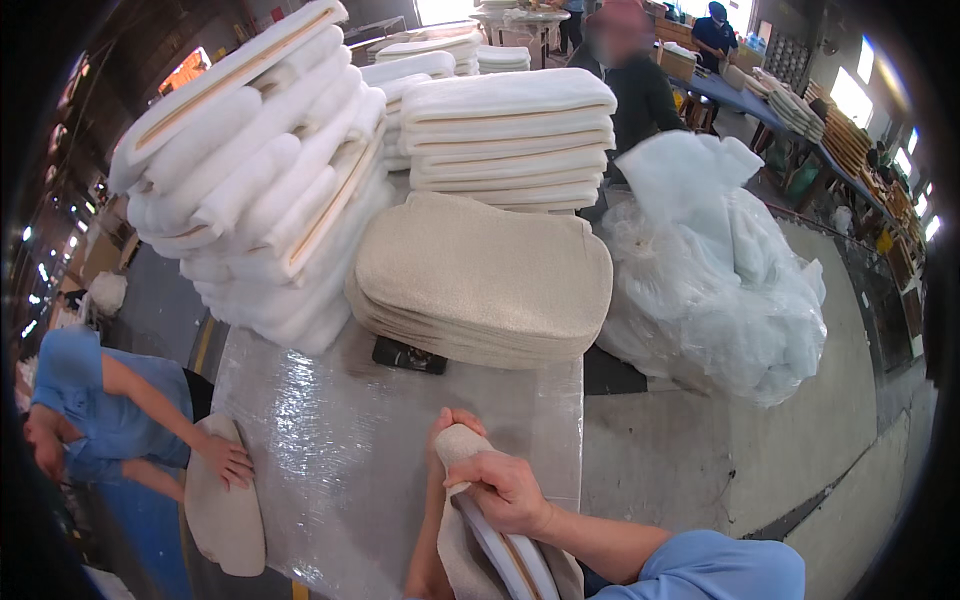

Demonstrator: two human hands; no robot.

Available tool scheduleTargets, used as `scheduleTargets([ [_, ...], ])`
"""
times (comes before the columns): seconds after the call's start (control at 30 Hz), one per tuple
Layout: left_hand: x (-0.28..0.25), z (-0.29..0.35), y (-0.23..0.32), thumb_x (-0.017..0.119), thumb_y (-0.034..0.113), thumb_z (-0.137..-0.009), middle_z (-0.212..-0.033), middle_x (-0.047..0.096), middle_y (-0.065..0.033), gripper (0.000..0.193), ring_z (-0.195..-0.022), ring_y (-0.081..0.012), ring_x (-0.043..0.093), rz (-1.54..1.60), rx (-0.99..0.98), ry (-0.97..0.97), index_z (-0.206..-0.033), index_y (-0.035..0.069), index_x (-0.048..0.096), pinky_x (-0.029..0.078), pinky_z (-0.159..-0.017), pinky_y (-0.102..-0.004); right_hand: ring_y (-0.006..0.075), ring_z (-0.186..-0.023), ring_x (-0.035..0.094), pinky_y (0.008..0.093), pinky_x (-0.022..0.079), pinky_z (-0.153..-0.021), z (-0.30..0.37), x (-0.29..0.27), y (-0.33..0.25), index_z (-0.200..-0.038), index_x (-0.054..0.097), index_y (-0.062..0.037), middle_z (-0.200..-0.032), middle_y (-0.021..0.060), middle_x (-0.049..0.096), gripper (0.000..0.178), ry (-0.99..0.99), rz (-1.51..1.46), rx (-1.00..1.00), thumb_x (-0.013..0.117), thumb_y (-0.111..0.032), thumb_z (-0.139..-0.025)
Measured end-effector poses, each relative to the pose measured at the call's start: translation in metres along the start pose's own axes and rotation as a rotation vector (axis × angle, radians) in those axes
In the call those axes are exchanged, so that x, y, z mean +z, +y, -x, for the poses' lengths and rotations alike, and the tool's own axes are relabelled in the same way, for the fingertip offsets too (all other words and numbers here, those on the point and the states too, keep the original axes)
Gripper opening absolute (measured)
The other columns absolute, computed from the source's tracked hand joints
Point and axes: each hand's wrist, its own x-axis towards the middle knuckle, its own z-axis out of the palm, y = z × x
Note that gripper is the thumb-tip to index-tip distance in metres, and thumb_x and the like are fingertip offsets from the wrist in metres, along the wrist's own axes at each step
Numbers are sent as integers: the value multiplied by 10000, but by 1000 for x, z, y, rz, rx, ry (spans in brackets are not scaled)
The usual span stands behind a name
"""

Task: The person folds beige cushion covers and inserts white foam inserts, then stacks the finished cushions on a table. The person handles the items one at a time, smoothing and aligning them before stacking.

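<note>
A beige fabric cover (458, 452) stands at the near edge of the table, partly drawn over a white padded panel (500, 545) with a thin brown core showing along its edge. My left hand (460, 419) is curled around the cover's far end, most of its fingers hidden behind the cloth. With bent fingers, my right hand (508, 490) grips the rim of the cover's opening, just above the panel. The cover's lower part runs out of view at the bottom.
Beyond my hands lie stacked beige covers (490, 265), with a dark flat object (409, 356) beside them. White padded panels (260, 170) rise in a leaning pile at left; others (510, 130) stand behind. Clear plastic bags (720, 290) bulge at right. A co-worker's hand (226, 460) presses another beige piece.
</note>
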Motion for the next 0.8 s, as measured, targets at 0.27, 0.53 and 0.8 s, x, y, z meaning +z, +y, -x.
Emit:
scheduleTargets([
  [0.27, 30, 23, 30, 348, 407, -1142, -975, 692, -107, 552, -1011, -231, 613, -522, -5, 220, -957, 21, 698, 473, -948, -377, 302, -867, 714, 384, 566, -798, 3, -3, 13, -1036, 753, -89, -941, 102, 736, 324, -25, 105, 41, 644, 84, -784],
  [0.53, 30, 35, 39, 480, 363, -1132, -1123, 672, -71, 390, -1063, -164, 600, -677, 143, 70, -1133, 18, 663, 463, -958, -305, 278, -793, 690, 375, 556, -727, 0, 1, 7, -1008, 745, -93, -924, 73, 747, 339, -31, 89, -40, 638, 119, -766],
  [0.8, 40, 37, 38, 597, 276, -1090, -1184, 659, -73, 290, -1122, -146, 583, -664, 84, 114, -1238, 30, 638, 443, -1024, -312, 292, -805, 698, 385, 561, -735, 5, -4, 10, -1012, 750, -91, -938, 65, 753, 343, -14, 66, -51, 656, 124, -760],
])
